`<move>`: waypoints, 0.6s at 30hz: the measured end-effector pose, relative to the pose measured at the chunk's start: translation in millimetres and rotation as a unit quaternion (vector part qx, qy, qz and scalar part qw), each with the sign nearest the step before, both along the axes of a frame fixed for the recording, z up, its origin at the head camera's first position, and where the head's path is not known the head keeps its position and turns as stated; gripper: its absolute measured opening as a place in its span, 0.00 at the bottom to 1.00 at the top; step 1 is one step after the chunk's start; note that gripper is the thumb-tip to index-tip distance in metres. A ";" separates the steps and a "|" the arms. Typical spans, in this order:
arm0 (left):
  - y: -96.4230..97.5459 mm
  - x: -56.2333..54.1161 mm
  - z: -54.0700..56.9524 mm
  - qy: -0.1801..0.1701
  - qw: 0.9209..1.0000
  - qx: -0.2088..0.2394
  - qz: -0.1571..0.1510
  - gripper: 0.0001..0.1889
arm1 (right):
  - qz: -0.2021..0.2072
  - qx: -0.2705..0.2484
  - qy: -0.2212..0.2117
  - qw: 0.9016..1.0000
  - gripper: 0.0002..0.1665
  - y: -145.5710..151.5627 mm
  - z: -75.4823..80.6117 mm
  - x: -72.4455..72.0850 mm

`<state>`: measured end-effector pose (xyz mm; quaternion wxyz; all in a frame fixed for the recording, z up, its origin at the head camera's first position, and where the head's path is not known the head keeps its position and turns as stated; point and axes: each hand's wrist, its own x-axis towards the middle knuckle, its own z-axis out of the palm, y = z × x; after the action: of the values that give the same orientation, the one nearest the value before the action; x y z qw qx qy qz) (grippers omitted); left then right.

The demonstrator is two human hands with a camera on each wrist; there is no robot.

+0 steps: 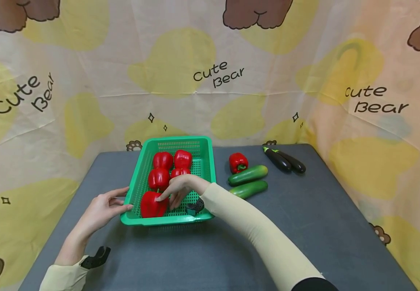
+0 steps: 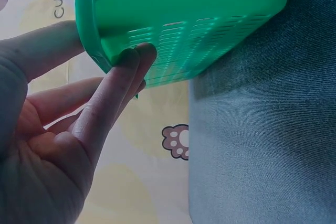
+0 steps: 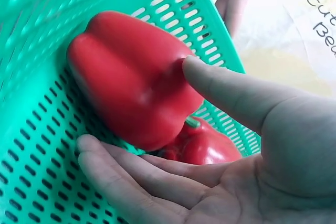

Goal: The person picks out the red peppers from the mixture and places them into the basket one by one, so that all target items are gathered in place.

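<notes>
A green plastic basket point(image 1: 177, 221) holds several red bell peppers point(image 1: 163, 161). At its left rim, my left hand point(image 1: 102, 208) pinches the edge; one finger lies over the rim and others press the outer wall point(image 2: 173, 3). My right hand point(image 1: 182, 190) is inside the basket beside the nearest pepper point(image 1: 151, 205). In the right wrist view its thumb point(image 3: 226, 85) touches that pepper point(image 3: 131, 77), while the fingers point(image 3: 131, 171) stay extended below it, apart from its skin. Another pepper point(image 3: 207, 145) with a green stem shows behind. The right forearm hides part of the basket's right side.
Right of the basket on the grey table point(image 1: 322, 226) lie a red bell pepper point(image 1: 238, 162) and two green cucumbers point(image 1: 248, 176), one partly behind the right sleeve. Two dark eggplants point(image 1: 282, 161) lie farther right. A patterned cloth point(image 1: 181, 60) hangs behind the table.
</notes>
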<state>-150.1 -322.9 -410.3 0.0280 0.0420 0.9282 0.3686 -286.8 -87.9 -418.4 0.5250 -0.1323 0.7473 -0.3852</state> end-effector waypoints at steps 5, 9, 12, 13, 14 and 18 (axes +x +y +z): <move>-0.5 -0.5 -1.0 -0.001 1.000 0.000 0.001 0.36 | 0.002 -0.003 0.011 1.000 0.24 5.5 0.7 -1.8; -0.8 -0.5 -1.9 -0.004 1.000 0.003 0.002 0.36 | 0.010 -0.004 0.020 1.000 0.27 11.4 6.1 -1.7; -0.9 -0.6 -2.3 -0.006 1.000 0.005 0.002 0.36 | 0.012 -0.008 0.031 0.999 0.31 17.5 14.6 -1.6; -1.0 -0.8 -2.4 -0.007 1.000 0.006 0.003 0.36 | 0.012 -0.010 0.034 0.999 0.32 19.7 17.8 -1.6; -0.9 -0.9 -2.4 -0.007 1.000 0.007 0.002 0.36 | 0.009 -0.012 0.037 0.999 0.33 21.8 20.6 -1.9; -1.9 -1.2 -2.9 -0.007 1.000 0.004 0.002 0.37 | 0.003 -0.024 0.042 0.999 0.31 27.5 27.4 -1.9</move>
<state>-151.3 -324.8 -413.1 0.0337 0.0372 0.9265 0.3731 -288.7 -60.4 -391.0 0.4908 -0.1627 0.7590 -0.3956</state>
